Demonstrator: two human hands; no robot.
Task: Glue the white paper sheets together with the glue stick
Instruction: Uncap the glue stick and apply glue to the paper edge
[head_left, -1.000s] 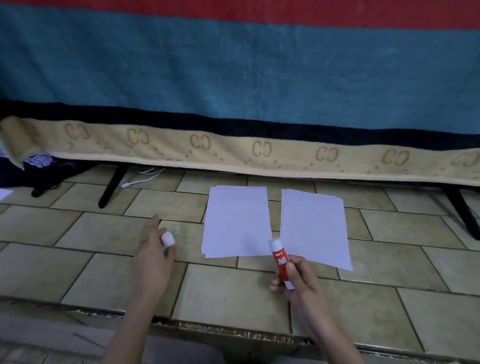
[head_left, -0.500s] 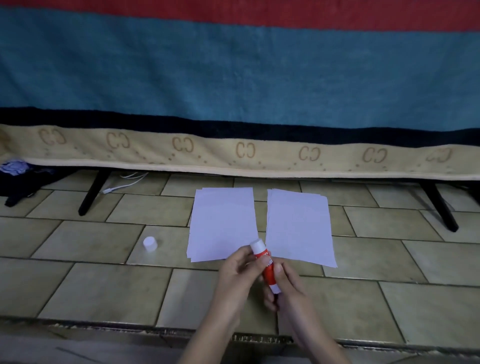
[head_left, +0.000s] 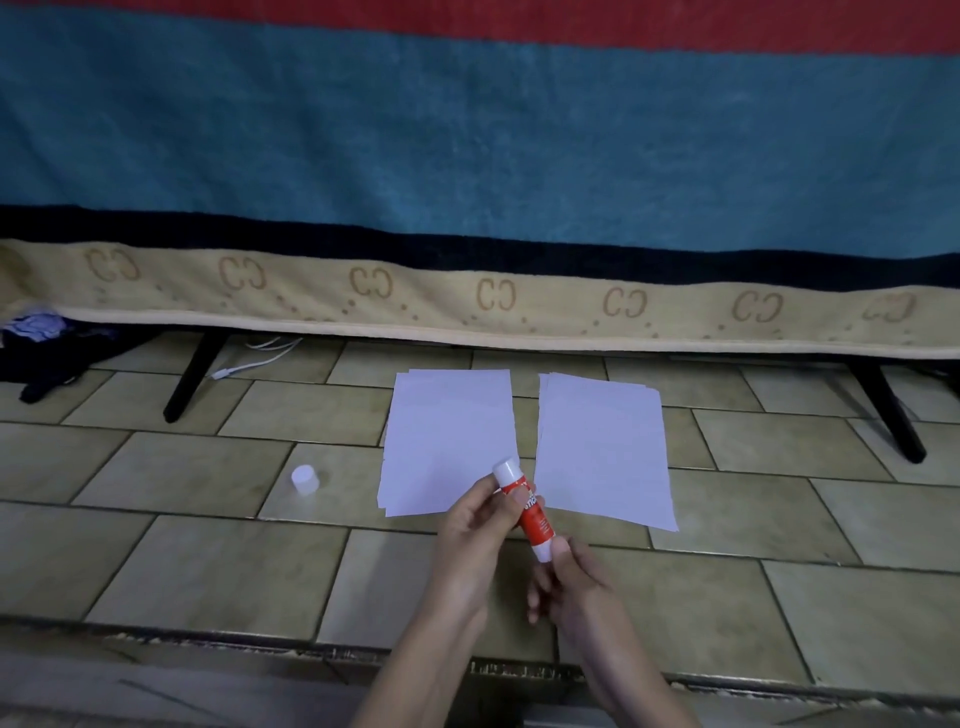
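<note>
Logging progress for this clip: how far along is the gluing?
Early. Done: the cap is off and sits on the floor tiles, left of the papers. In hand: the left hand and right hand both hold the glue stick. Left: the left stack and right stack lie apart, unglued.

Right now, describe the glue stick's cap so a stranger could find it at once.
Start from the two stacks of white paper on the tiled floor below the striped blanket. Left of the left stack, apart from it, stands the cap. It is the only small, round white thing there.
</note>
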